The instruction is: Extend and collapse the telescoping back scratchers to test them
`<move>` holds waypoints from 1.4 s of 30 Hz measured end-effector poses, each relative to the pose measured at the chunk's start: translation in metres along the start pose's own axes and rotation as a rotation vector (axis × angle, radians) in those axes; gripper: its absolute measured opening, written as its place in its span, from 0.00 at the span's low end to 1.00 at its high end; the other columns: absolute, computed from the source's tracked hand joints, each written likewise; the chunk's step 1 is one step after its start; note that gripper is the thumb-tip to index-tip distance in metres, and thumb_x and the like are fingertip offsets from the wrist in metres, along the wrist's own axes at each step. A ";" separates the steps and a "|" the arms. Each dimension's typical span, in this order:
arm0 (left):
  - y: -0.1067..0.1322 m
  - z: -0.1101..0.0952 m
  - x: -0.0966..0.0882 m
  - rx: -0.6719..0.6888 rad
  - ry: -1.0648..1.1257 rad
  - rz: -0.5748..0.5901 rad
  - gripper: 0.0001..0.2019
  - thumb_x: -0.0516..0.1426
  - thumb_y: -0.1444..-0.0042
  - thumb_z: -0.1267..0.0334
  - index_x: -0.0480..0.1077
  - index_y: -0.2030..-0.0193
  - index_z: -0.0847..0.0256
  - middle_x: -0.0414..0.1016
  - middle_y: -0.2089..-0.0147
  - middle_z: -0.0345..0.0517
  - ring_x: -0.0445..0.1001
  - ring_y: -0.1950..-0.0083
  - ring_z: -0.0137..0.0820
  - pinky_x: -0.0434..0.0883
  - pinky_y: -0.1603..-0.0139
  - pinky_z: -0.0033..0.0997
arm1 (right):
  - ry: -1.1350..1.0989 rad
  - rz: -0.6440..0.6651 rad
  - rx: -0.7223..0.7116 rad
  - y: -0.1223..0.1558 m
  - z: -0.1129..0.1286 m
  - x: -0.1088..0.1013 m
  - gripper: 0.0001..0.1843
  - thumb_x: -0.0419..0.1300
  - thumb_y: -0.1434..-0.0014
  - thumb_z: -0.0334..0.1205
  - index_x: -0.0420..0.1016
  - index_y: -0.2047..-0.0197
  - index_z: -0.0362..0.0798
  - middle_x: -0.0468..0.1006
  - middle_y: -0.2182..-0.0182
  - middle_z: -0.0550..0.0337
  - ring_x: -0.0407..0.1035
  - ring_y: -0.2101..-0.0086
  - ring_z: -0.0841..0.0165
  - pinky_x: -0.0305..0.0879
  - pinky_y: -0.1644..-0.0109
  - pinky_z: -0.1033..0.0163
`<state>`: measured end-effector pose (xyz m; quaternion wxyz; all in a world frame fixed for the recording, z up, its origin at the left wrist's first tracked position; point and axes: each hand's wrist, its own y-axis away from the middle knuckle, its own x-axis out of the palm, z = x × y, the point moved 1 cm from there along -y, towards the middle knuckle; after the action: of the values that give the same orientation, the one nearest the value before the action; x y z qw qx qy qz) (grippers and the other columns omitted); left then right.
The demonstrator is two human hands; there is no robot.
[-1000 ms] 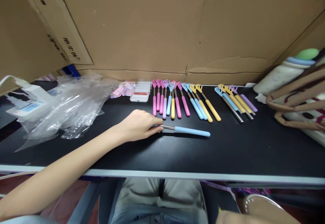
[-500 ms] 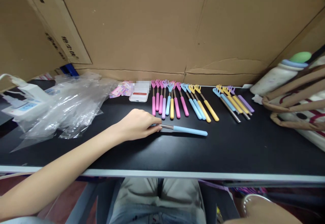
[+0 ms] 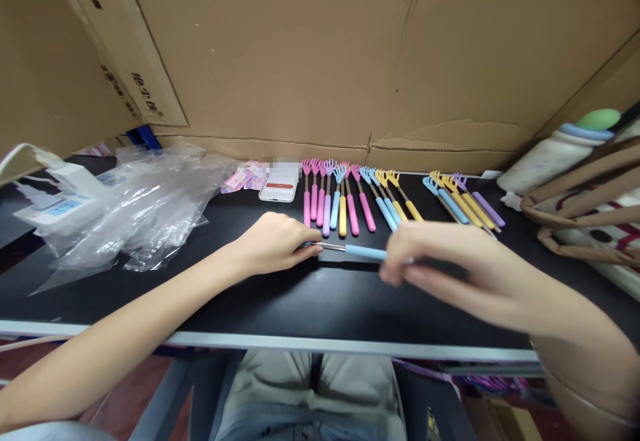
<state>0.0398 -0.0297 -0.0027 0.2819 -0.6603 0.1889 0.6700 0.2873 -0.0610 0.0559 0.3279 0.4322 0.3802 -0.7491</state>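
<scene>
The blue-handled, metal-shafted scratcher [image 3: 363,252] lay crosswise; the left hand [image 3: 273,244] pinched its left end, the blurred right hand [image 3: 450,261] covered its right end, grip unclear.

Light-blue-handled metal back scratcher [image 3: 364,252] on a matte black tabletop [image 3: 280,308]; at 12 o'clock, a row of pink, lilac, blue and yellow plastic-handled scratchers [image 3: 353,213] against plain brown cardboard sheets [image 3: 300,61]; clear plastic bags [image 3: 145,208] at 9 o'clock.
</scene>
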 end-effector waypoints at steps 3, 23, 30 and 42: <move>-0.001 0.000 0.001 -0.023 -0.016 -0.056 0.13 0.48 0.37 0.55 0.71 0.62 0.55 0.77 0.68 0.39 0.75 0.68 0.30 0.51 0.74 0.26 | 0.122 0.065 0.107 -0.029 -0.034 0.009 0.10 0.49 0.37 0.41 0.71 0.60 0.50 0.76 0.64 0.58 0.68 0.64 0.68 0.60 0.61 0.64; -0.001 0.008 0.000 0.011 -0.001 0.007 0.11 0.48 0.36 0.56 0.68 0.55 0.54 0.77 0.64 0.38 0.75 0.64 0.30 0.57 0.71 0.25 | 0.192 0.193 0.236 -0.019 -0.077 0.042 0.14 0.46 0.35 0.48 0.67 0.52 0.53 0.76 0.68 0.62 0.69 0.70 0.69 0.56 0.67 0.67; -0.001 0.010 0.000 0.041 0.004 0.010 0.13 0.46 0.36 0.56 0.69 0.56 0.55 0.77 0.64 0.40 0.75 0.64 0.29 0.60 0.69 0.24 | 0.279 0.188 0.185 -0.017 -0.077 0.042 0.15 0.45 0.35 0.47 0.66 0.52 0.53 0.76 0.70 0.62 0.70 0.71 0.69 0.56 0.68 0.68; -0.003 0.007 0.009 0.023 -0.106 -0.153 0.11 0.48 0.37 0.58 0.70 0.58 0.56 0.76 0.67 0.40 0.74 0.67 0.29 0.57 0.73 0.24 | 0.413 0.095 0.124 -0.016 -0.076 0.051 0.16 0.44 0.34 0.45 0.66 0.50 0.51 0.79 0.65 0.57 0.73 0.65 0.66 0.58 0.66 0.66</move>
<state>0.0364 -0.0220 -0.0106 0.3495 -0.6333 0.1302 0.6781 0.2834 0.0031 -0.0108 0.2509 0.6132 0.3714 -0.6504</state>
